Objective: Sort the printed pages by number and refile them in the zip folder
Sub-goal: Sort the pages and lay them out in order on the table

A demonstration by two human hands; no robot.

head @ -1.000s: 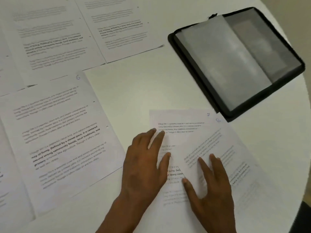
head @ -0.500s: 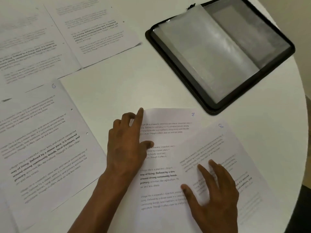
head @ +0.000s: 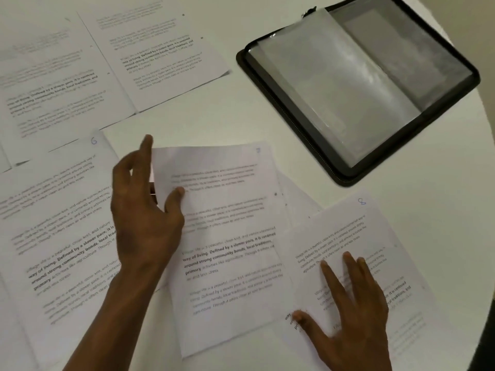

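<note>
White round table [head: 187, 124], pages spread. Left hand [head: 144, 210] pinches page 7 [head: 227, 236] at its edge; right hand [head: 351, 303] presses flat, fingers straight, on page 8 [head: 348, 236]. Thin, floppy paper: lift by edge.

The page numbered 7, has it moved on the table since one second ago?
Yes. Page 7 has slid left from under page 8, toward page 6, drawn by the left hand.
</note>
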